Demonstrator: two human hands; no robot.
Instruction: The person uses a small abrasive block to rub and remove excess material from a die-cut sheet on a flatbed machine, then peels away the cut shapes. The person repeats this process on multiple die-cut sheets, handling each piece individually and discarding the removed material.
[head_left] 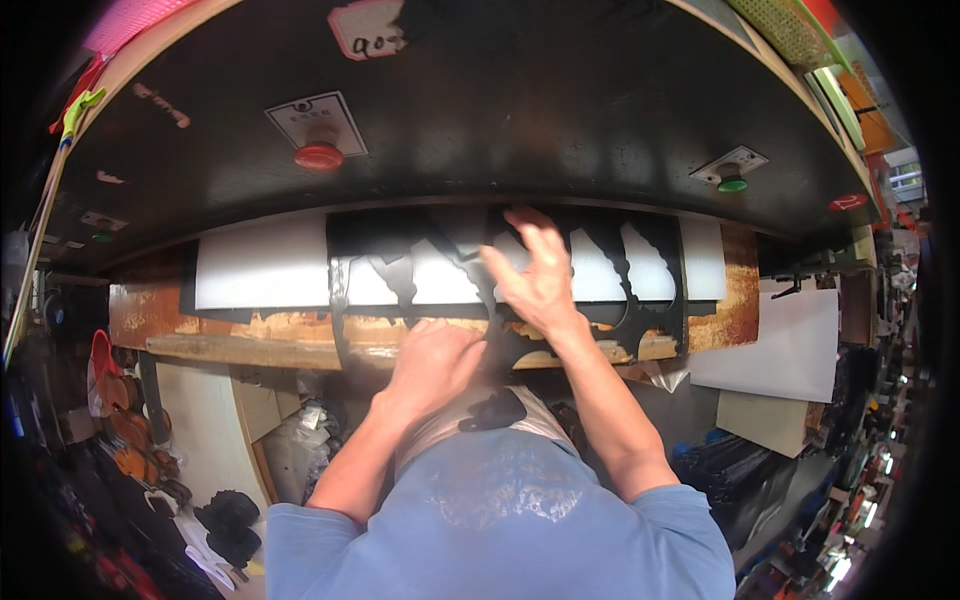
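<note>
A black sheet with large cut-out openings lies over a white board in front of me. Its thin strips hang past the near edge of the rusty bed. My left hand is at the sheet's near side, fingers bent and closed on one of the dark strips; blur hides the exact grip. Over the middle of the sheet is my right hand, thumb and fingers apart, somewhat smeared by motion. Whether its fingertips touch the sheet, I cannot tell. A small dark piece rests on my lap.
A broad black machine head overhangs the far side, bearing a red button and a green button. Below the sheet runs the rusty bed. White sheets stand at the right; a pale panel stands at the left.
</note>
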